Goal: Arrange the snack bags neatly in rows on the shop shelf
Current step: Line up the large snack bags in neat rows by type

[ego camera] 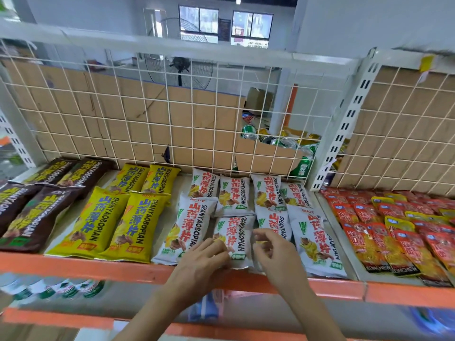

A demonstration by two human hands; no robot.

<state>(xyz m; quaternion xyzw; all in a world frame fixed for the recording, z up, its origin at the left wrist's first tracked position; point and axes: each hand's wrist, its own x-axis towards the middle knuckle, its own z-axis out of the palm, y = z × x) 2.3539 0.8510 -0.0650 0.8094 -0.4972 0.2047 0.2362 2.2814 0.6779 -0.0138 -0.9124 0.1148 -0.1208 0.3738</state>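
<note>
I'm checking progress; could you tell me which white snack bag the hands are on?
The front-row white bag, second from left: both hands rest on its lower end.

Snack bags are laid flat in rows on the shelf (81, 263): brown bags (37, 217) at the left, yellow bags (108, 225) beside them, white bags (266, 195) in the middle, red packets (398, 232) at the right.

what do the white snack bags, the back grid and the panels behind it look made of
White snack bags: glossy printed plastic film, probably foil-lined, with crimped silvery ends. Back grid: thin wire, seemingly metal, coated matte white. Panels behind: brown cardboard, dull, with creases and seams.
</note>
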